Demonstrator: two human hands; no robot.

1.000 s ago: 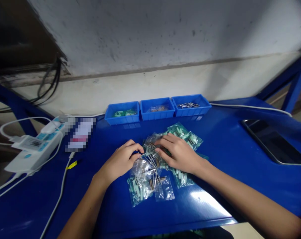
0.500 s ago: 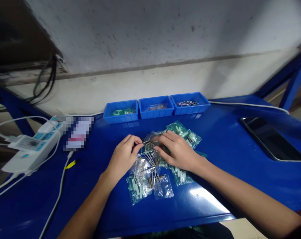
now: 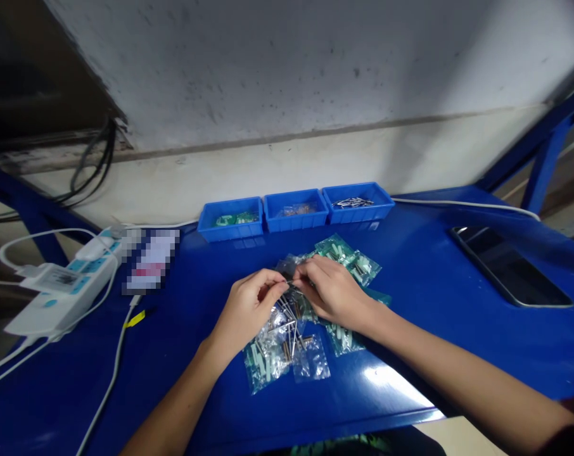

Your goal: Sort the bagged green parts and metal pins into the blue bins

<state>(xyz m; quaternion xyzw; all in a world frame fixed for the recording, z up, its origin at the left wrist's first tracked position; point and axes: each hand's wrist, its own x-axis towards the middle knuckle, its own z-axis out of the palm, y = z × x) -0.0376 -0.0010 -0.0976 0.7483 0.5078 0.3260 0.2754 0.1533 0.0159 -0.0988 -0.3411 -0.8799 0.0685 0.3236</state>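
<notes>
At the centre, the thumb and forefinger of the left hand pinch one end of a thin piece, and those of the right hand come together at its other end, the fingertips nearly meeting; whether a bag's edge is caught there too, I cannot tell. The piece is held between the two hands, over the back of the pile, too small to make out fully. The step in hand looks like close fingertip work on this one piece, and the next move seems to call for a light, steady pinch with both hands kept in line, so that it neither slips nor snags on the plastic. Just below the fingers, loose metal pins lie crossed on top of clear bags, with a green bag of pale pegs at the near left. Beside and beyond the right hand are more green bags, partly hidden by it. Farther back, three blue bins stand in a row: the left bin holds green bags, the middle bin clear ones, the right bin metal pins. Well out to the right lies a dark phone; to the left, a white power strip and a cable with a yellow tag rest on the blue table.
</notes>
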